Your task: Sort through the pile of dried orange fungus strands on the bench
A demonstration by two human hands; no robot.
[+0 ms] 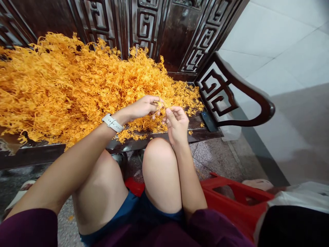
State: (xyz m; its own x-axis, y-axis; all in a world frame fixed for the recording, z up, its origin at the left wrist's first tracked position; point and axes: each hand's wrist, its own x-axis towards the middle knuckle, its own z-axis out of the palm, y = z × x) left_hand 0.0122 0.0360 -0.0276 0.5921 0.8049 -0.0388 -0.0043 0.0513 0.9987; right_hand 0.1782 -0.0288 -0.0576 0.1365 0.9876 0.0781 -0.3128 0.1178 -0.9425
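Observation:
A big heap of orange artificial flower sprigs [84,85], thin-stemmed and tangled, covers most of the dark wooden bench. In front of its right part, my left hand [144,107] comes in with a white watch [112,122] on the wrist, its fingers closed on a small orange flower piece [159,104]. My right hand [178,122] pinches at the same piece with thumb and forefinger, its other fingers curled. The exact shape of the piece is partly hidden by my fingers. Loose orange flower bits [189,97] lie to the right of the heap.
A carved wooden armrest [257,120] closes the bench's right end, with a dark phone [209,120] lying beside it. The carved backrest [177,37] stands behind the heap. A red plastic stool [239,209] and a white plastic bag [303,197] are at lower right.

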